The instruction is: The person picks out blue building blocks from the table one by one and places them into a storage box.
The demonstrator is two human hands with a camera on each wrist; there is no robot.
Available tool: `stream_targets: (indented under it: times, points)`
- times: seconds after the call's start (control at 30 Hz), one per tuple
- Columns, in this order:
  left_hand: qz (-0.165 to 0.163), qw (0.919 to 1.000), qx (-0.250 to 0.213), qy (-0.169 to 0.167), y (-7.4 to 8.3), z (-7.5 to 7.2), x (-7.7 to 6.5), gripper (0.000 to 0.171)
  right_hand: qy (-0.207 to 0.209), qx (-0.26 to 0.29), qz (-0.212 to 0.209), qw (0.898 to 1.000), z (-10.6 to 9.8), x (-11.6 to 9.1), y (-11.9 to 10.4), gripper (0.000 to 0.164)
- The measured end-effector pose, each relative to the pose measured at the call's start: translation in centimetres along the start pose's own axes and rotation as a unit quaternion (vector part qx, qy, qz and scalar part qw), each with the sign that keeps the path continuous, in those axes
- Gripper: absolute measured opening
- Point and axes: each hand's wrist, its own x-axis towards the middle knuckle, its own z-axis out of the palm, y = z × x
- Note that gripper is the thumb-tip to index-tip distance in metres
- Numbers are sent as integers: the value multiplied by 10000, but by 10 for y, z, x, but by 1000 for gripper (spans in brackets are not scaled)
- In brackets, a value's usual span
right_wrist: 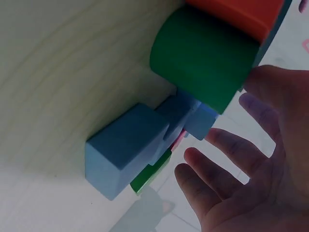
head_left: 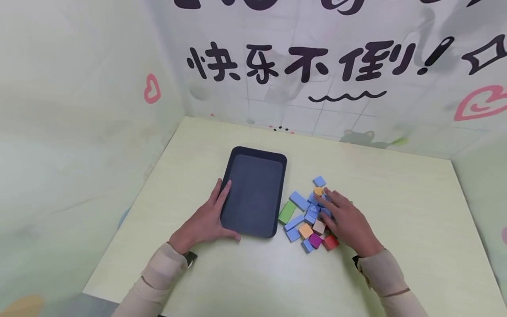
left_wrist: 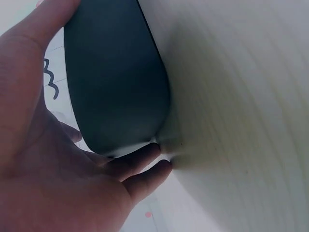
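Fingers (head_left: 224, 195) of the left hand (head_left: 203, 220) lie spread and nearly straight along the dark tray (head_left: 253, 193), thumb (head_left: 230, 234) at its near edge. Beneath the tray is a pale wood-grained table (head_left: 253, 281); behind it, a white wall (head_left: 222, 100) (printed with black characters (head_left: 305, 70) and a pink heart (head_left: 461, 110)). Right of the tray, coloured blocks (head_left: 313, 209) lie just under the right hand (head_left: 350, 224), its fingers loosely parted and visibly gripping none.

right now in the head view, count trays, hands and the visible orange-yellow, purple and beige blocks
Tray: 1
Left hand and right hand: 2
Orange-yellow blocks: 2
Purple block: 1
Beige block: 1
Total: 7 in sight
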Motion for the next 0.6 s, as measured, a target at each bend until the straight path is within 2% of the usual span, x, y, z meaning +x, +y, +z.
stream_targets:
  times: [0.23, 0.47, 0.6]
  points:
    - [-40, 9999, -47, -98, 2, -2, 2, 146, -255, -399, -78, 9988, 3, 4, 1, 52]
    - [-18, 9999, -45, -118, 2, 0, 4, 144, 140, -975, -402, 9943, 2, 8, 0, 54]
    - [-35, 9999, -6, -129, 3, 0, 6, 144, 299, -1100, -494, 9922, 4, 9, 2, 52]
